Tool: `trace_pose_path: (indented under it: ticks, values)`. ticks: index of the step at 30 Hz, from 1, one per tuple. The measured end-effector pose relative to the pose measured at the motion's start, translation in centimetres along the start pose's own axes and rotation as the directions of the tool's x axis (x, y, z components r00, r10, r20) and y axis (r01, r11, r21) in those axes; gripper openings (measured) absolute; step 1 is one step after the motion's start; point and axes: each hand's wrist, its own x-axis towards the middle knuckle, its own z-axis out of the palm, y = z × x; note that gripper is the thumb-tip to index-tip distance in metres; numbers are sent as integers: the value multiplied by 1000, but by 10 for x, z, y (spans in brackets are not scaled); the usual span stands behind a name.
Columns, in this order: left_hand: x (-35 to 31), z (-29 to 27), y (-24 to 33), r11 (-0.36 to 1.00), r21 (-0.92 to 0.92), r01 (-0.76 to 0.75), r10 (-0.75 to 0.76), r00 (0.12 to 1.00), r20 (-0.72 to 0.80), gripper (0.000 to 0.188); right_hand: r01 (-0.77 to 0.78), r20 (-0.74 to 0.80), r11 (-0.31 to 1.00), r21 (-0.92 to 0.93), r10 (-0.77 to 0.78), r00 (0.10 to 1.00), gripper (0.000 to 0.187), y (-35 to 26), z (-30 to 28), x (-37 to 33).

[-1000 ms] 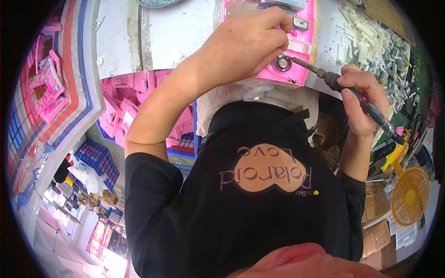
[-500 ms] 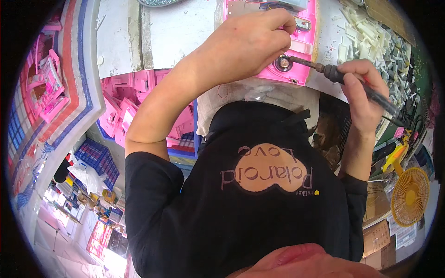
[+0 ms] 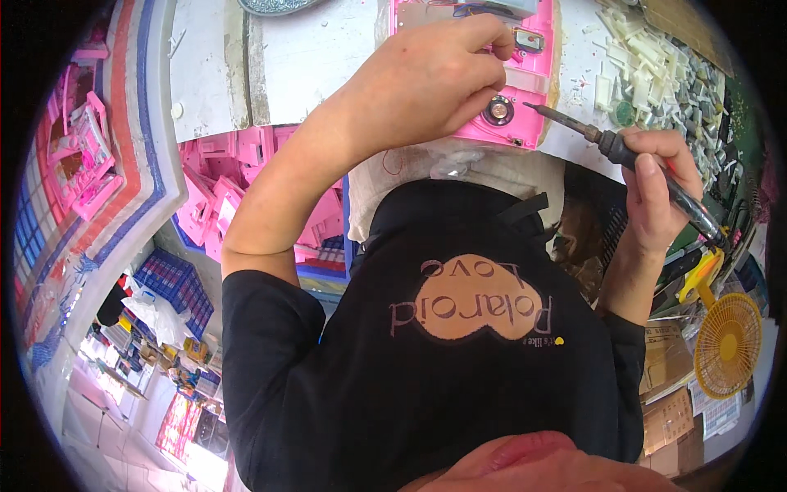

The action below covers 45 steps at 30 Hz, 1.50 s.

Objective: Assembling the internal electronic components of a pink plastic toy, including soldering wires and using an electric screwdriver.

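- Head view: the right hand (image 3: pixel 658 201) has its grip closed around the black handle of an iron (image 3: pixel 613 148), which slants up and to the left.
- The iron's tip is over the right part of a pink shell (image 3: pixel 526 125), beside the speaker (image 3: pixel 498 110) and apart from it.
- The shell lies on the white tabletop (image 3: pixel 307 53), near its front edge; the speaker is seated in the shell's near end.
- The left hand (image 3: pixel 447 78) reaches over the shell from the left, fingers bent, near the speaker; whether its grip holds anything is impossible to say, as the fingers hide it.
- 1 oval part (image 3: pixel 529 40) is in the shell, just right of the left hand's fingers.
- White and grey pieces (image 3: pixel 643 61) are heaped right of the shell.
- More pink shells (image 3: pixel 217 201) fill a blue bin below the tabletop, left of the person.
- 1 yellow fan (image 3: pixel 728 344) stands at the far right.
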Motion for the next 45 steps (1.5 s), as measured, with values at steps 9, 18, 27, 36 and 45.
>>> trace_pose_path:
  ticks: [9, 18, 27, 36, 45]
  values:
    - [1, 3, 3, 999, 50, -5, 6, 1000, -9, 8, 26, 65, 1000, -7, -26, 998, 20, -2, 13, 6]
    - [3, 1, -1, 998, 47, -51, 50, 999, 15, 7, 32, 108, 997, -69, -24, 994, 17, -7, 19, 9]
    - [3, 1, -1, 998, 41, -41, 40, 999, 24, 6, 36, 94, 986, -164, -20, 995, 16, -12, 29, 13]
    - [5, -2, -1, 997, 39, -72, 71, 997, 36, 10, 117, -392, 982, -148, -167, 905, 15, -12, -19, -17]
    - [12, -2, 14, 996, 49, 80, -87, 983, 162, 16, 107, -924, 930, -352, -364, 122, 7, -16, -245, -105]
